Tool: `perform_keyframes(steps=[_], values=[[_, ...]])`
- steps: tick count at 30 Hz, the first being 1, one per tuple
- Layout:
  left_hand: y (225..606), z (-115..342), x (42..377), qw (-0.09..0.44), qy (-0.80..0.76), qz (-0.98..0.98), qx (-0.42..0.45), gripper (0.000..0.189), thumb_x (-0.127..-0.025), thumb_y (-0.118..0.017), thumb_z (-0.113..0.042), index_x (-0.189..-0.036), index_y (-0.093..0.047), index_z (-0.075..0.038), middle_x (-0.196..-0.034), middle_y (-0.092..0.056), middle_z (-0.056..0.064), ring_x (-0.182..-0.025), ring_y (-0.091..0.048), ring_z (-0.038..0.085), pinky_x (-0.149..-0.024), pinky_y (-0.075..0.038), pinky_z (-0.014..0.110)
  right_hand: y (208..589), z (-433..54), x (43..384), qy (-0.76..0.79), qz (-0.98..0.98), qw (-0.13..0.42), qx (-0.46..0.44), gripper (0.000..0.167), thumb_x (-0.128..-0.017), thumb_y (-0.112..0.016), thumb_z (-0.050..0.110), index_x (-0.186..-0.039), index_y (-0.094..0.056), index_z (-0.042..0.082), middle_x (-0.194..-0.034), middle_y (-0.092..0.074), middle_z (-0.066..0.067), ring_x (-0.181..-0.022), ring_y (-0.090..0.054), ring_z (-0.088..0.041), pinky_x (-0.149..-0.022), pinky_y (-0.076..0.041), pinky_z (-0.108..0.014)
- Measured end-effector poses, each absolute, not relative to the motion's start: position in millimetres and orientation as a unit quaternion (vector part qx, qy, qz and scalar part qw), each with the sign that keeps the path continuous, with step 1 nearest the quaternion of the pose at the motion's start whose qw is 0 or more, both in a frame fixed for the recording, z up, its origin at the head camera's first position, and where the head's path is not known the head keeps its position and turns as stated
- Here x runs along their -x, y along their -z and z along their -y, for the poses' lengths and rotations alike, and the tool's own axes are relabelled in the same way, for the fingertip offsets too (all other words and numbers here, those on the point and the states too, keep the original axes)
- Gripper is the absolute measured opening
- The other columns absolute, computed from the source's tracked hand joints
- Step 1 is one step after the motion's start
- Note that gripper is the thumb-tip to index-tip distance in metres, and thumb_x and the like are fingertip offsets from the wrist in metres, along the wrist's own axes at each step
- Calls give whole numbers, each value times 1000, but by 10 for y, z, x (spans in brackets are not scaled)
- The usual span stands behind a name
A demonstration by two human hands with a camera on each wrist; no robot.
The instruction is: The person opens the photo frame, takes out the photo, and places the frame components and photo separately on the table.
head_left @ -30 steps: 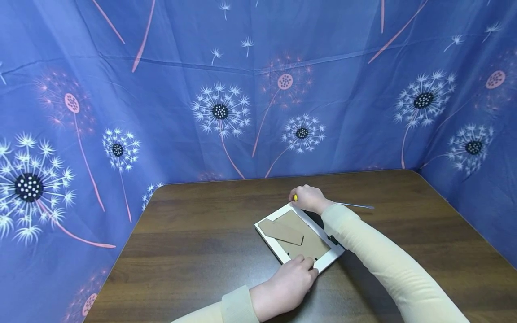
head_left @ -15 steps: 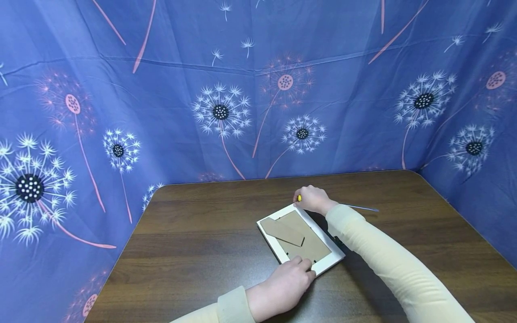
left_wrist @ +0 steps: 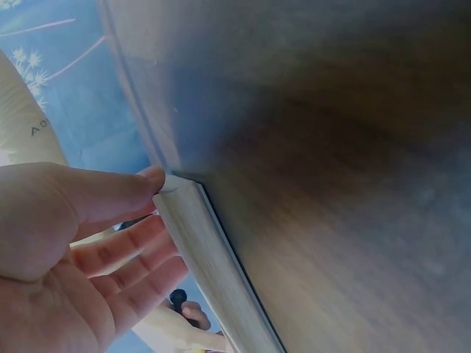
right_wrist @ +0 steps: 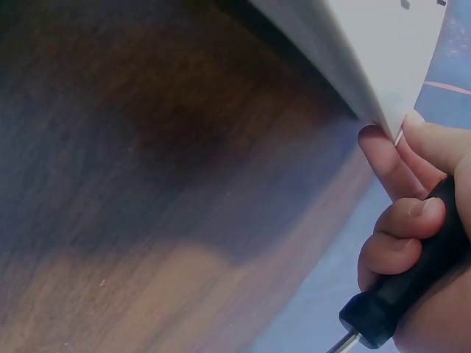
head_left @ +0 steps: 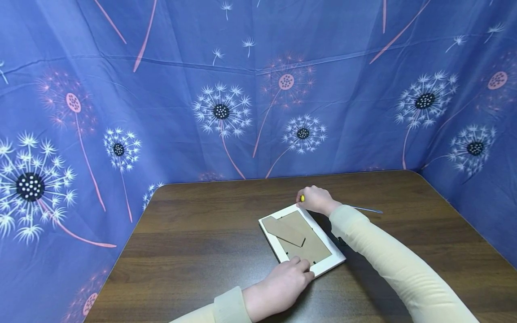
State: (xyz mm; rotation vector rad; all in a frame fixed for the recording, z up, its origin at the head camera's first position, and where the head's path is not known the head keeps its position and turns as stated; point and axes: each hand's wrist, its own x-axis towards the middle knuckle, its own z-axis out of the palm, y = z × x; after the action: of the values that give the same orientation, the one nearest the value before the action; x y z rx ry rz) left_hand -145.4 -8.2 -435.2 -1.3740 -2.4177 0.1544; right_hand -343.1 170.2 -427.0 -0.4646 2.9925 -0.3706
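A white-bordered picture frame (head_left: 308,240) lies back side up, its brown backing board and slanting easel stand (head_left: 282,231) showing. At the near edge, my left hand (head_left: 282,287) grips the frame; in the left wrist view the thumb presses on one corner, with the fingers on the other side. My right hand (head_left: 317,200) is at the far corner, pinching it between thumb and fingertips. Curled in that same hand is a screwdriver (right_wrist: 416,276) with a black handle, a yellow end and a metal shaft pointing right, away from the frame.
The brown wooden table (head_left: 194,233) extends around the frame on all sides. Behind it hangs a blue cloth (head_left: 169,112) printed with dandelions. A small dark thing (head_left: 341,242) shows beside the right sleeve, mostly hidden.
The frame has shifted slightly to the right, along with my right hand and the screwdriver. My left hand has moved a little to the left, still on the near edge.
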Motion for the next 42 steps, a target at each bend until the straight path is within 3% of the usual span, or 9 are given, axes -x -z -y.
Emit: perform_keyframes(steps=[7, 18, 32, 42], values=[[4372, 116, 1476, 178, -47, 851, 491, 16, -75, -71, -19, -90, -66, -24, -86, -54, -9, -75, -50, 8, -58, -40, 19, 4295, -1737, 3438, 116, -980, 38, 154, 15, -85, -69, 29, -95, -72, 18, -96, -71, -4, -72, -61, -15, -65, -50, -37], [4380, 195, 1516, 180, -40, 840, 511, 17, -77, -71, -21, -93, -67, -24, -91, -57, -9, -78, -51, 7, -64, -44, 19, 4297, -1783, 3411, 125, -980, 43, 147, 13, -86, -68, 28, -92, -72, 18, -87, -70, -2, -64, -56, -14, -57, -45, -32], [4385, 287, 1553, 182, -24, 827, 531, 25, -76, -73, -24, -101, -69, -25, -96, -59, -9, -83, -52, 8, -71, -46, 18, 4331, -1868, 3389, 133, -981, 39, 136, 14, -85, -68, 30, -91, -73, 18, -90, -70, -4, -69, -59, -15, -62, -48, -37], [4398, 381, 1576, 182, -10, 821, 542, 27, -76, -72, -18, -102, -69, -24, -99, -60, -9, -88, -54, 6, -74, -46, 17, 4315, -1948, 3334, 147, -979, 38, 134, 13, -86, -65, 26, -90, -72, 15, -77, -68, 3, -62, -54, -12, -60, -47, -34]])
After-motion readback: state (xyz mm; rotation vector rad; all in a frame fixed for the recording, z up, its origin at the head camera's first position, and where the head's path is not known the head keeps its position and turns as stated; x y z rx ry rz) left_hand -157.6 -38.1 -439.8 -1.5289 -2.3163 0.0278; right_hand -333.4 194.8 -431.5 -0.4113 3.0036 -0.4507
